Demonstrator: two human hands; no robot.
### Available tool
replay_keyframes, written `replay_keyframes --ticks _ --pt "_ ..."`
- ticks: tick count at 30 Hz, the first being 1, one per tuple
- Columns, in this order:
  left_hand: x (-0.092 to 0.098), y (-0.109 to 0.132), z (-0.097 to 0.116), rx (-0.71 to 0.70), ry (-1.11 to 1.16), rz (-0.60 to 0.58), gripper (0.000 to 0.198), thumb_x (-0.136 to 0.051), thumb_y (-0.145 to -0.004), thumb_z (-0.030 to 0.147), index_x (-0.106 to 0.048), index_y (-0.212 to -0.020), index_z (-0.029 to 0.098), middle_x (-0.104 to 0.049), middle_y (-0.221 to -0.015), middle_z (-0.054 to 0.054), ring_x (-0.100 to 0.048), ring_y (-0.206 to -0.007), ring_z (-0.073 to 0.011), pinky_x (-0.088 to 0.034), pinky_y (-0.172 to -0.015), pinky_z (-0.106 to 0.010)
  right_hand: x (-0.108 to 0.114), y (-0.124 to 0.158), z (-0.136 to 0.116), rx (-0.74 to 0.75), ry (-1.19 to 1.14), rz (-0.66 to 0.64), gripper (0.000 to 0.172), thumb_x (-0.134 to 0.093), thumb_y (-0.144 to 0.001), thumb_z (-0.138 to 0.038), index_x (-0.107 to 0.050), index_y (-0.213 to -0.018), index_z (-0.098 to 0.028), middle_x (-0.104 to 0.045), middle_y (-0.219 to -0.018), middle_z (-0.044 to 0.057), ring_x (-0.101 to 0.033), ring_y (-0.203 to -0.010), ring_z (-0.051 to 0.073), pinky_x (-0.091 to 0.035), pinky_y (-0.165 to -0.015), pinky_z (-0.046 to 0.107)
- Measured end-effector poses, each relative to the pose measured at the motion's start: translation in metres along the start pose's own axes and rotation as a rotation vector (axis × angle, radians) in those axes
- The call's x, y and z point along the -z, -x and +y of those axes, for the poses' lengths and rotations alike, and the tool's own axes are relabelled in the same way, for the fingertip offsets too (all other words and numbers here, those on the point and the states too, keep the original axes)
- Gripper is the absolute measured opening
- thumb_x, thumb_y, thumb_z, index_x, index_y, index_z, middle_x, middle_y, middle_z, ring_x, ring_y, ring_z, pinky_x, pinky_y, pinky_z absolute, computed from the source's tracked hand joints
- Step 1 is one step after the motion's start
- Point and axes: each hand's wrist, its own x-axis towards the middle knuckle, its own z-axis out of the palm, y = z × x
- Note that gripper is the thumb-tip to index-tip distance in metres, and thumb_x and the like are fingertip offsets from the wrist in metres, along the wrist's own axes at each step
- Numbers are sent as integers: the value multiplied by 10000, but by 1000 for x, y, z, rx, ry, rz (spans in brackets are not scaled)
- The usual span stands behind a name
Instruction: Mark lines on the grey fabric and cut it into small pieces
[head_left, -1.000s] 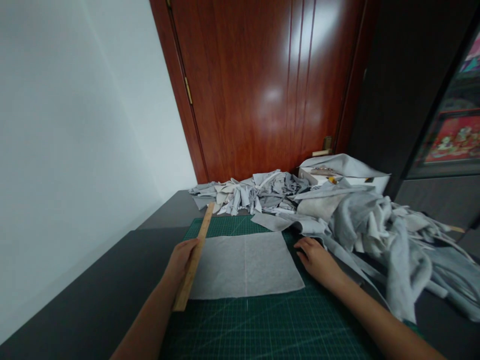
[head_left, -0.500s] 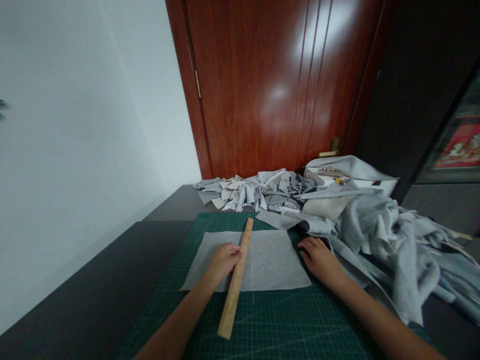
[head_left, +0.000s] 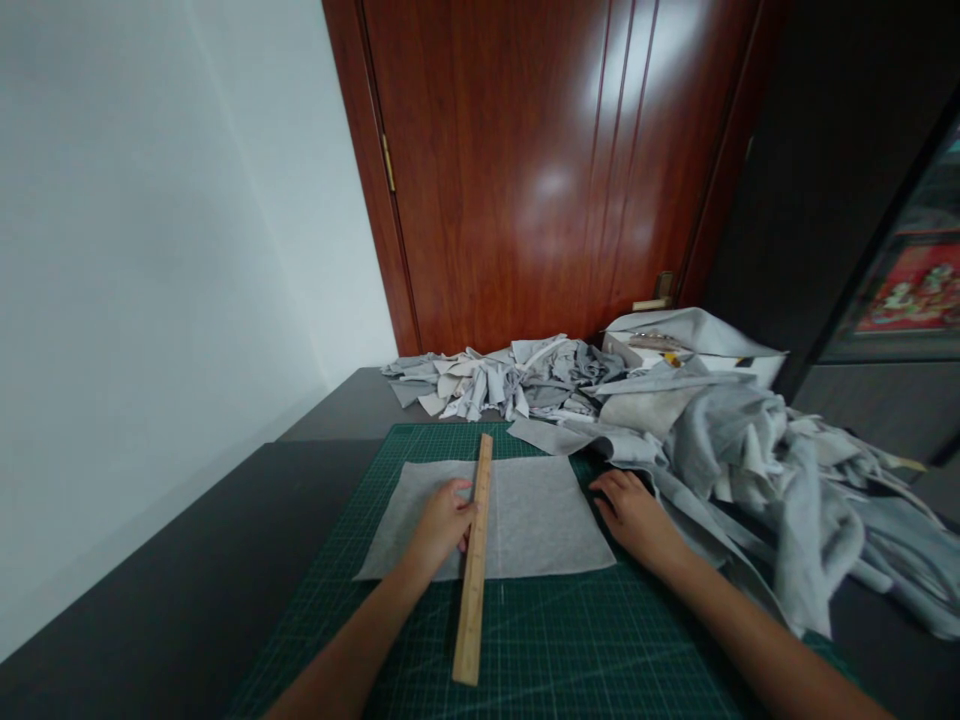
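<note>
A light grey piece of fabric lies flat, with a thin pale line running down near its middle. My left hand is closed on the left edge of a wooden ruler, partway along its length. The ruler crosses the fabric just left of the pale line, and its near end reaches past the fabric's front edge. At the fabric's right edge rests my right hand, palm down with fingers loosely bent and apart, holding nothing I can see.
A green gridded cutting mat lies under the fabric on a dark table. Grey scraps are heaped at the back. A larger pile of grey cloth spreads along the right, beside a white box.
The ruler has turned in my left hand: its far end swung left and its near end right, so it lies straighter. My right hand stays by the fabric's right edge.
</note>
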Motion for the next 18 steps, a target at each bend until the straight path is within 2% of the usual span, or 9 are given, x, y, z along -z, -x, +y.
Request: replay_keyframes --ticks 3,7,12,15,18 --pt "2 2 0 -28 -75 14 400 -540 -789 162 -503 -1187 151 -593 -610 45 -557 -437 -124 -366 -390 -189 1 0 -1 -10 3 -17 267 -464 -876 -131 -676 -1037 -116 -640 -1063 125 -551 -1022 257 -425 -954 377" --pt "3 1 -3 -139 -200 60 321 -551 -783 169 -577 -1102 160 -578 -600 34 -580 -512 -147 -374 -467 -212 2 0 -1 -17 0 -29 273 -456 -881 -138 -672 -1046 -116 -637 -1077 128 -546 -1035 261 -422 -956 379" --pt "3 -3 -8 -190 -268 81 333 -545 -777 152 -592 -1107 155 -593 -624 17 -607 -615 -179 -380 -552 -239 0 0 0 -18 -12 -27 279 -450 -878 -135 -668 -1051 -117 -637 -1077 127 -546 -1045 257 -413 -966 376" --pt "2 -2 -6 -211 -280 71 357 -540 -749 117 -599 -1100 145 -594 -624 15 -606 -625 -183 -378 -566 -249 -1 -1 1 -22 -5 -25 282 -450 -879 -135 -672 -1052 -117 -637 -1074 129 -549 -1045 255 -409 -963 368" --pt "2 0 -2 -194 -196 54 364 -544 -721 105 -600 -1077 151 -585 -603 29 -595 -593 -169 -379 -551 -242 -3 -1 3 -15 3 -36 290 -440 -882 -135 -672 -1054 -116 -634 -1076 130 -548 -1040 259 -409 -957 373"
